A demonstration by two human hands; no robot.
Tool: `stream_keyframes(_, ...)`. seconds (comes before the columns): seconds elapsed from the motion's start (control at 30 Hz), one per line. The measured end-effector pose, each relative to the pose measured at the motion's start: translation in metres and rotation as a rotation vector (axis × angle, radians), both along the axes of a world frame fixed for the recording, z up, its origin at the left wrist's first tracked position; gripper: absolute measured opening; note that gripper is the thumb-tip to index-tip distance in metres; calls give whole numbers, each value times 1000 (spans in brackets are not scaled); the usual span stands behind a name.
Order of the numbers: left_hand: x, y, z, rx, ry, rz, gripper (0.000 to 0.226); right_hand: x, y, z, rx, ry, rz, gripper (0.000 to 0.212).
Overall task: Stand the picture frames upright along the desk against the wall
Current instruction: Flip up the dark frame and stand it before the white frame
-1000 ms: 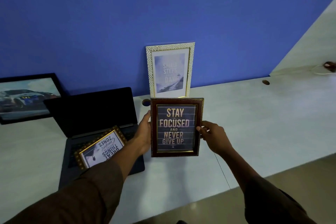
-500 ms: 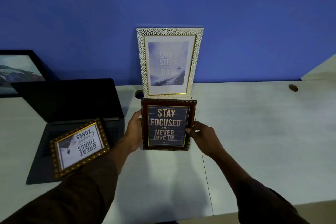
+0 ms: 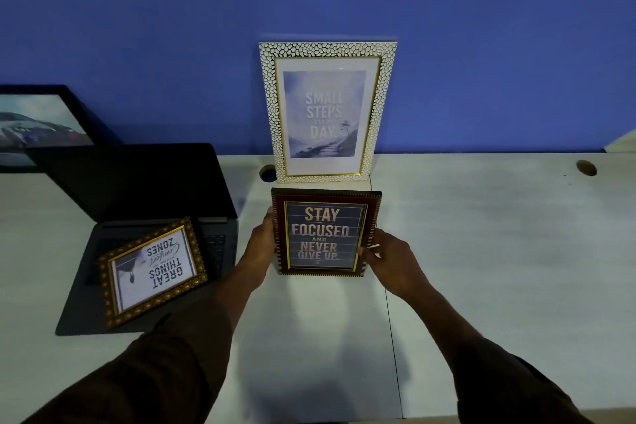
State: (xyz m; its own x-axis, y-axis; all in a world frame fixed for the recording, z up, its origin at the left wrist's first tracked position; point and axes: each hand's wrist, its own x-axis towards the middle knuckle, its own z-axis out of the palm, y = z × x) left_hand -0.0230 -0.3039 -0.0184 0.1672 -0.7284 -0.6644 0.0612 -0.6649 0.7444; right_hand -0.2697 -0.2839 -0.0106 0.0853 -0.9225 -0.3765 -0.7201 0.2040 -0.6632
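Observation:
A dark red frame (image 3: 325,232) reading "Stay focused and never give up" stands upright on the white desk (image 3: 481,234), held at both sides. My left hand (image 3: 261,244) grips its left edge and my right hand (image 3: 389,258) grips its right edge. Right behind it a white pebbled frame (image 3: 327,110) with "Small steps every day" leans upright against the blue wall (image 3: 481,45). A gold ornate frame (image 3: 151,272) lies flat and upside down on the laptop's keyboard. A black frame (image 3: 38,124) with a car picture stands against the wall at far left.
An open black laptop (image 3: 137,189) sits left of my hands, screen tilted back. Cable holes (image 3: 586,167) mark the desk near the wall. A seam (image 3: 392,337) runs front to back across the desk. The desk's front edge lies at the bottom right.
The red frame has moved away from me toward the wall, in both hands, and now stands just in front of the white frame. My view has shifted closer and rightward.

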Motion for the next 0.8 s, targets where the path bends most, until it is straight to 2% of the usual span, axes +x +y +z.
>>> stream_keyframes(0.1, 19, 12, 3, 1, -62, -71, 56, 4, 11, 1, 19, 77, -16, 46)
stream_keyframes(0.23, 43, 35, 19, -50, -88, -127, 64, 13, 38, 0, 81, 232, -76, 70)
stream_keyframes(0.37, 90, 80, 31, -88, -86, -125, 63, 46, 88, 2, 130, 313, -134, 68)
stream_keyframes(0.53, 161, 145, 46, -120, -96, -87, 56, 120, 137, 10, 155, 263, -66, 71)
stream_keyframes(0.63, 211, 184, 54, -105, -123, -59, 61, 180, 154, 21, 115, 218, 9, 70)
stream_keyframes(0.8, 280, 220, 58, -122, -155, -3, 57, 255, 157, 38, 91, 153, 94, 65)
